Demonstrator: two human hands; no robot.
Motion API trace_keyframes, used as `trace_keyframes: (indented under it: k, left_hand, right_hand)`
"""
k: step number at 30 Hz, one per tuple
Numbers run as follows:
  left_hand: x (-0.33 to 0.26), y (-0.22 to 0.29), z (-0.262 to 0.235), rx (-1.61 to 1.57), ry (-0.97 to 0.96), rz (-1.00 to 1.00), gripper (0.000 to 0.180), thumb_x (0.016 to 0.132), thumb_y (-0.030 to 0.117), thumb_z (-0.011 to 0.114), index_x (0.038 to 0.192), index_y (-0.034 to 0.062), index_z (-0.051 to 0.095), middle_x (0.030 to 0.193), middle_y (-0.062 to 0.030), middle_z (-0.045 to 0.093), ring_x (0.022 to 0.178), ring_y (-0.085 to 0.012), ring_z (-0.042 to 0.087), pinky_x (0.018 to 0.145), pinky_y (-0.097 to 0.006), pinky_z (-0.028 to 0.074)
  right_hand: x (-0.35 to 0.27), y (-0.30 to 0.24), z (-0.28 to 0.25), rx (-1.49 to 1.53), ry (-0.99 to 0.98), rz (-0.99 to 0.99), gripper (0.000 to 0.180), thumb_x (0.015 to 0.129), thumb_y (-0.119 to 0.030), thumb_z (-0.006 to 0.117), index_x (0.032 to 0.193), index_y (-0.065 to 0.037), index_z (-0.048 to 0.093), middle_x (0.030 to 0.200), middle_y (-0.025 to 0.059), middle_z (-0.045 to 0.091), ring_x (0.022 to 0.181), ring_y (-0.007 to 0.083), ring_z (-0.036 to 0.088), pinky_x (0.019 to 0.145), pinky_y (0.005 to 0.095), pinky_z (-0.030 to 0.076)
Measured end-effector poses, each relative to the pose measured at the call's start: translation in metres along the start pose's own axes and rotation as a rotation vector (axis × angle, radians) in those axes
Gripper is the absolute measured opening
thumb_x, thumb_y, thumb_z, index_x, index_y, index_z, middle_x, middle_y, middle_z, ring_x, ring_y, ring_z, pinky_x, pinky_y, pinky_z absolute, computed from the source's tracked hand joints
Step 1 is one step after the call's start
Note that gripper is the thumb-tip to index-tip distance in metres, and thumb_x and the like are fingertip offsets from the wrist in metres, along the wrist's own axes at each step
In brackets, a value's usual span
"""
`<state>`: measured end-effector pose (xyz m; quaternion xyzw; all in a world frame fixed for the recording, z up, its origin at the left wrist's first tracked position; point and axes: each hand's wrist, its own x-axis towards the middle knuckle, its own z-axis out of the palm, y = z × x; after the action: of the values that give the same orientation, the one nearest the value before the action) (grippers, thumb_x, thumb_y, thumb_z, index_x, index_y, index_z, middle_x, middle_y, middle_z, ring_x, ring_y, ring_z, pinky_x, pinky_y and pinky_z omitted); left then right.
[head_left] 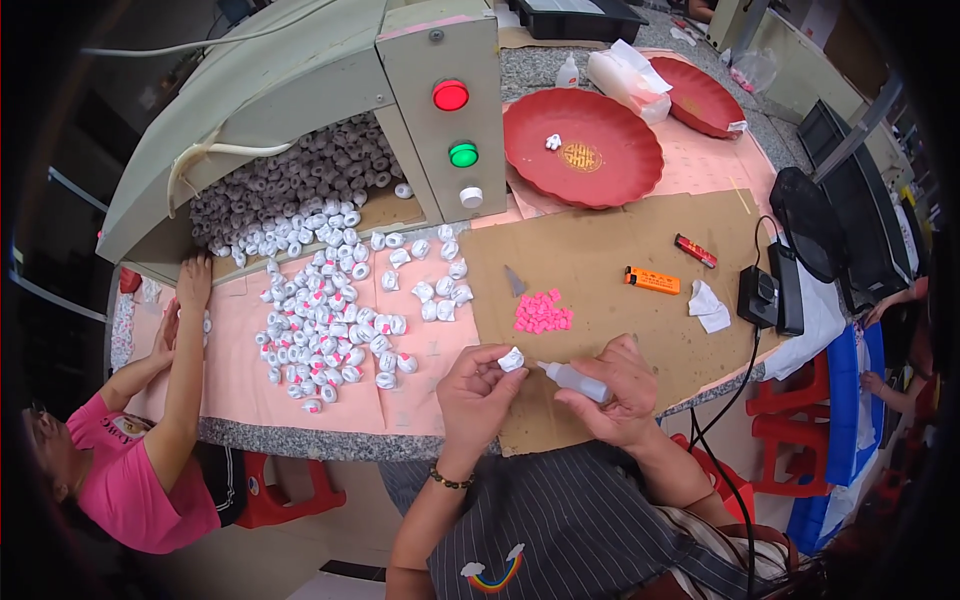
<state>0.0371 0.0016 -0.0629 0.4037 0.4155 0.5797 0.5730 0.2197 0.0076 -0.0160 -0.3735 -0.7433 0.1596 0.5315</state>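
The left hand (pixel 478 392) was closed on a small white wrapped piece (pixel 511 359), pinched at the fingertips above the near edge of the brown cardboard sheet (pixel 600 250). The right hand (pixel 615 390) was clamped round a small white squeeze bottle (pixel 572 377), its nozzle pointing left and almost touching the piece. Just beyond both hands, near the middle of the cardboard, lay a heap of pink pellets (pixel 541 312). On the pink sheet (pixel 430 400) to the left spread a scatter of white pieces (pixel 330 320), running back to the grey machine (pixel 300 110) along the far edge. A co-worker's hands (pixel 190 290) worked at the left edge.

The likeliest trouble was a hard squeeze: too much liquid would run over the piece onto the fingertips or drip onto the cardboard. With so light a pinch, a nudge from the nozzle could also twist the piece loose and drop it among the pellets.
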Motion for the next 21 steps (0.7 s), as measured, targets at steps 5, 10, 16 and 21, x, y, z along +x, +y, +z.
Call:
trace_keyframes:
  k: [5,10,16,21]
  left_hand:
    - [0.0003,-0.0006,0.0015,0.004,0.007,0.060,0.028,0.080,-0.016,0.061,0.106,-0.0063,0.056,0.100,-0.0089,0.061,0.091,-0.0129,0.062,0.079,-0.023,0.053]
    - [0.0001,-0.0006,0.0026,0.012,0.028,0.092,0.027,0.080,-0.015,0.061,0.105,-0.0062,0.056,0.098,-0.0095,0.062,0.090,-0.0118,0.062,0.079,-0.023,0.053]
    - [-0.0005,-0.0003,0.0014,0.010,0.008,0.025,0.029,0.079,-0.018,0.060,0.106,-0.0070,0.057,0.107,-0.0085,0.055,0.096,-0.0152,0.061,0.082,-0.025,0.053]
    - [0.0002,-0.0018,0.0018,0.003,-0.022,0.081,0.029,0.079,-0.017,0.060,0.106,-0.0075,0.057,0.109,-0.0089,0.054,0.096,-0.0159,0.061,0.083,-0.025,0.053]
  right_hand:
    - [-0.0016,0.0003,-0.0010,-0.010,0.001,0.003,0.034,0.064,-0.014,0.081,0.090,0.000,0.064,0.059,0.0055,0.051,0.054,0.0196,0.043,0.060,0.0317,0.033]
    - [-0.0024,-0.0014,-0.0023,-0.017,-0.018,0.004,0.033,0.064,-0.013,0.081,0.090,0.000,0.065,0.059,0.0061,0.051,0.054,0.0200,0.043,0.058,0.0318,0.033]
    - [-0.0022,-0.0033,-0.0012,0.011,-0.010,-0.009,0.034,0.064,-0.013,0.081,0.091,0.001,0.065,0.060,0.0071,0.053,0.054,0.0205,0.043,0.058,0.0320,0.034]
    - [-0.0017,-0.0022,-0.0009,0.009,-0.014,0.000,0.033,0.064,-0.012,0.081,0.090,0.001,0.064,0.060,0.0073,0.053,0.054,0.0209,0.043,0.058,0.0320,0.034]
